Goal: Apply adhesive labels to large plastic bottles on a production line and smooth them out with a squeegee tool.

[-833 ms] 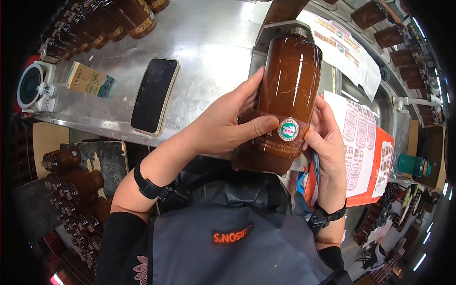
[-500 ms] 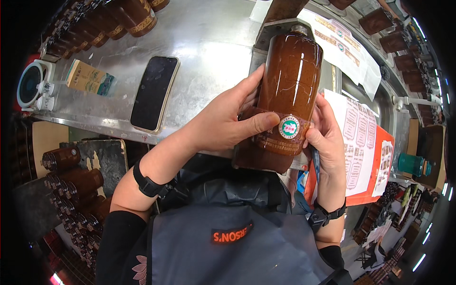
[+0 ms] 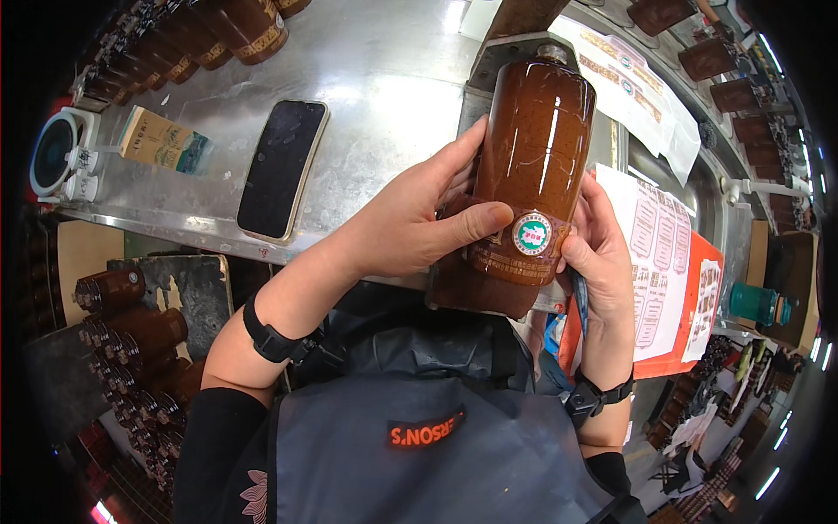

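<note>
A tall brown glazed bottle [image 3: 532,148] lies lengthwise in front of me, its neck pointing away, over the steel table [image 3: 375,96]. My left hand [image 3: 410,223] wraps its lower body, thumb pressed beside a small round green and white sticker [image 3: 532,234]. My right hand [image 3: 602,253] cups the bottle's right side near the same sticker. A patterned band label runs around the bottle just below the sticker. Both wrists wear black bands.
A black phone [image 3: 281,168] and a small green and tan carton [image 3: 159,141] lie on the table's left. Rows of brown bottles [image 3: 131,332] fill crates at lower left and the table's far edge. Printed sheets [image 3: 663,262] and an orange card sit to the right, with a teal cup [image 3: 756,304] beyond.
The bottle and both hands hold nearly the same pose; my left thumb has shifted slightly along the sticker's edge.
</note>
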Available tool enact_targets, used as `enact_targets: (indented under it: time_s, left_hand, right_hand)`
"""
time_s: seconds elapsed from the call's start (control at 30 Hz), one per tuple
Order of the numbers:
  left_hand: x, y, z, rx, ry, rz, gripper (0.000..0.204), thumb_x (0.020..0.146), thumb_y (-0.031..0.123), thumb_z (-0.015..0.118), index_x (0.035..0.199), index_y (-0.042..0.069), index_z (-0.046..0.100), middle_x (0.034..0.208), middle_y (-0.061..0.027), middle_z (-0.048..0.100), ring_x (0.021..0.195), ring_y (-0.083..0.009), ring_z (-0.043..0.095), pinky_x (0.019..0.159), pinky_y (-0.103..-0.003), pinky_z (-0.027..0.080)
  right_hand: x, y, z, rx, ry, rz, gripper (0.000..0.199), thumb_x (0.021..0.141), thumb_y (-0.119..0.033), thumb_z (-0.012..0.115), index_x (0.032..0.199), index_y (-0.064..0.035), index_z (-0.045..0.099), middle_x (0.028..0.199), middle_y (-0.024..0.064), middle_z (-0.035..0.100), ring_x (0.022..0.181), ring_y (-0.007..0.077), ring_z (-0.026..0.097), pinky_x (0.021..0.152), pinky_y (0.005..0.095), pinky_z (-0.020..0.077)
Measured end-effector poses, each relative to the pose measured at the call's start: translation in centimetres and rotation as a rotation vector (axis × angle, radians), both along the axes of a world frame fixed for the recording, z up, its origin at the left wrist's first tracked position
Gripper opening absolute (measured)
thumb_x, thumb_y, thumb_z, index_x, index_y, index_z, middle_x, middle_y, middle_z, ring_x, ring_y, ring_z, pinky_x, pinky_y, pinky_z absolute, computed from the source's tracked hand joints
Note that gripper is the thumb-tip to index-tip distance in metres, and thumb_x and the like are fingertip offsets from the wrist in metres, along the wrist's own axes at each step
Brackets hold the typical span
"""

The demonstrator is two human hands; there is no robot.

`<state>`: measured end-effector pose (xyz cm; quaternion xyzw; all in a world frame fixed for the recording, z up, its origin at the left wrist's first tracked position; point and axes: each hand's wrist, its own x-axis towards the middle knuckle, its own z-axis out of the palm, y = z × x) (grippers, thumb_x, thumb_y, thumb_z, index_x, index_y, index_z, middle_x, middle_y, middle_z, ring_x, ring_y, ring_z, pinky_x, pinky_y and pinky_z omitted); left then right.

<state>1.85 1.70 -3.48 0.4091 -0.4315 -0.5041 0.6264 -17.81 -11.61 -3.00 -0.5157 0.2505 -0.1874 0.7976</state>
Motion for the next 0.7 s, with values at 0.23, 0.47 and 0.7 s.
enact_targets:
  time_s: [0.23,0.47,0.7]
  left_hand:
    - [-0.07,0.09,0.03,0.008,0.013,0.004,0.085,0.098,0.019,0.063,0.155,-0.004,0.005,0.15,-0.0197,0.038,0.138,-0.0237,0.04,0.112,-0.036,0.036]
    - [-0.01,0.19,-0.03,0.02,0.001,0.004,0.085,0.098,0.019,0.062,0.155,-0.005,0.004,0.15,-0.0203,0.038,0.139,-0.0248,0.04,0.113,-0.036,0.036]
    - [0.08,0.25,-0.07,0.029,0.004,0.008,0.084,0.099,0.02,0.061,0.155,-0.004,0.003,0.151,-0.0201,0.037,0.139,-0.0243,0.04,0.113,-0.036,0.035]
  right_hand:
    - [0.12,0.24,-0.08,0.015,-0.012,-0.023,0.085,0.081,-0.01,0.081,0.15,-0.0026,0.031,0.133,0.0154,0.052,0.089,0.0136,0.065,0.061,0.0201,0.0469]
    - [-0.12,0.01,-0.48,0.006,-0.015,-0.025,0.087,0.08,-0.012,0.082,0.15,-0.0025,0.031,0.136,0.0161,0.051,0.088,0.0125,0.065,0.061,0.0198,0.0467]
    - [-0.09,0.03,-0.66,0.016,-0.005,-0.023,0.09,0.079,-0.015,0.083,0.151,-0.0016,0.03,0.139,0.0165,0.049,0.088,0.0118,0.065,0.06,0.0193,0.0467]
